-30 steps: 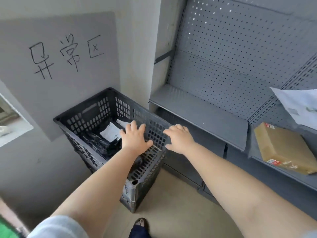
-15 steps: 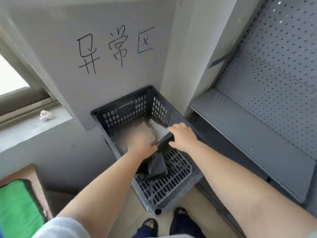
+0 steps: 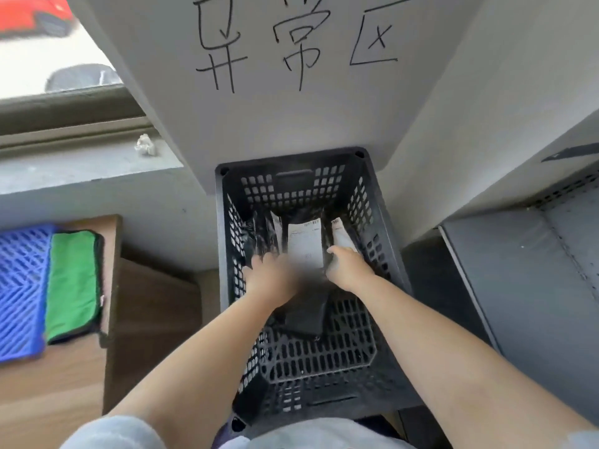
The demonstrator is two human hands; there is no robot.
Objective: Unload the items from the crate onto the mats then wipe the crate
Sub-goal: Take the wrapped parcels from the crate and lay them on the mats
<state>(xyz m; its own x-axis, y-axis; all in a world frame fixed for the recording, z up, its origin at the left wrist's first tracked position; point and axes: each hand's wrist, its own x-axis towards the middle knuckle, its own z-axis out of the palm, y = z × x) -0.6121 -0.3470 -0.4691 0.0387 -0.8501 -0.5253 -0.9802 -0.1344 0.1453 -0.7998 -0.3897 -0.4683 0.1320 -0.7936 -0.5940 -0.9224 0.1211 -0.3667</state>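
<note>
Head view: both hands reach into the black lattice-walled plastic crate (image 3: 382, 254), among glossy black parcels (image 3: 306, 314) with white labels. The left hand (image 3: 272, 277) is blurred, so I cannot tell its fingers; the right hand (image 3: 348, 267) has its fingers curled around a parcel edge. Both have gone deeper into the crate than half a second ago.

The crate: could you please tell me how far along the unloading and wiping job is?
Nothing looks unloaded yet: the black crate holds black parcels with white labels. In hand: the left hand and right hand are down among them, grip unclear. Left: moving everything out, then wiping; a green cloth lies on the wooden surface.
</note>
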